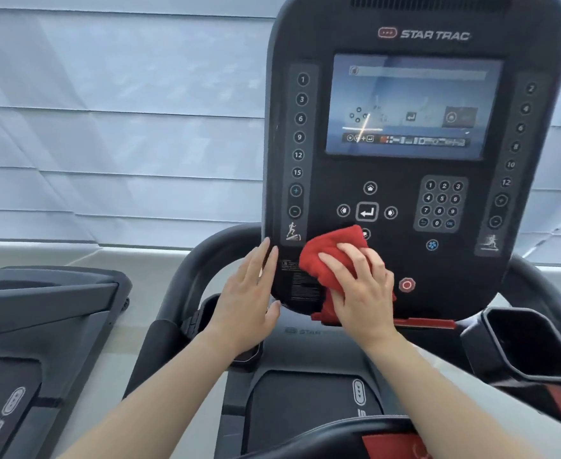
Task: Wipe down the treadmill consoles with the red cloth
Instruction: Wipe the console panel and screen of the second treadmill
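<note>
Console (404,200) of treadmill, lower left area: right hand (360,293) presses bunched red cloth (330,253) flat against panel, fingers spread over it. Left hand (246,293) rests open on console's left edge, holding nothing.

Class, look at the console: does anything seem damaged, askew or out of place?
Nothing stands out. The console looks intact and its screen is lit. The right hand presses the red cloth low on it.

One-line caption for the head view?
Right hand presses red cloth on treadmill console; left hand steadies its edge.
</note>
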The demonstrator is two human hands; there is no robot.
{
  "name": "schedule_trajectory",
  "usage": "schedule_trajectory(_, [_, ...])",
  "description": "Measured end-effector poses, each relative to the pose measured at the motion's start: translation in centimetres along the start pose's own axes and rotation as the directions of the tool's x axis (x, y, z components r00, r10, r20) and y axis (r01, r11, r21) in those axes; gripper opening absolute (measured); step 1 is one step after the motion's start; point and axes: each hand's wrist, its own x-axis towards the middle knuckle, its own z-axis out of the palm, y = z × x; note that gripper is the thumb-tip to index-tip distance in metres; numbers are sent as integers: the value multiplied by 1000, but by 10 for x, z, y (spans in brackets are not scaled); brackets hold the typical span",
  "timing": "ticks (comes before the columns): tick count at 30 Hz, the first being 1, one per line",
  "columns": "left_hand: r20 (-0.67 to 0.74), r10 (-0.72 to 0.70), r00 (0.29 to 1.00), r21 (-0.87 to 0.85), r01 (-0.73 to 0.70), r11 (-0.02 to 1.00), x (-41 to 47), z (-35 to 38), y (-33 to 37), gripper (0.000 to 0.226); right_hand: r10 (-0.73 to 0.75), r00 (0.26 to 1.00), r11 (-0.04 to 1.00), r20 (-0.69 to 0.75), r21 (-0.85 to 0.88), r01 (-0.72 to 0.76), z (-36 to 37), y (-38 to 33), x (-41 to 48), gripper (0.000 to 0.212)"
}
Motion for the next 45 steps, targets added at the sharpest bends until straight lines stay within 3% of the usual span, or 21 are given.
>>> schedule_trajectory(5, [-47, 25, 999, 53, -23, 998, 17, -3, 25, 81, 115, 992, 992, -54, -40, -117, -22, 49, 10, 46])
schedule_trajectory(12, [-14, 36, 999, 22, -36, 999, 38, 19, 80, 81, -15, 1000, 998, -2, -54, 15, -28, 89, -22, 47])
schedule_trajectory(16, [-47, 45, 998, 47, -43, 998, 56, 19, 101, 80, 76, 994, 997, -73, -28, -78, -47, 119, 6, 44])
schedule_trajectory(28, [-94, -184, 978, 86, 192, 978, 76, 53, 155, 88, -100, 994, 995, -35, 13, 101, -50, 168, -31, 50])
schedule_trajectory(36, [-158, -202, 966, 94, 218, 971, 87, 57, 179, 83, 137, 978, 986, -160, 116, -119, -55, 186, -32, 49])
schedule_trajectory(41, [-174, -24, 985, 132, 47, 990, 94, 59, 197, 78, 111, 985, 984, -132, 153, -91, -58, 198, -44, 45])
schedule_trajectory(45, [-140, -15, 990, 150, 36, 988, 103, 62, 209, 79, 195, 963, 965, -185, 213, -155, -71, 215, -10, 46])
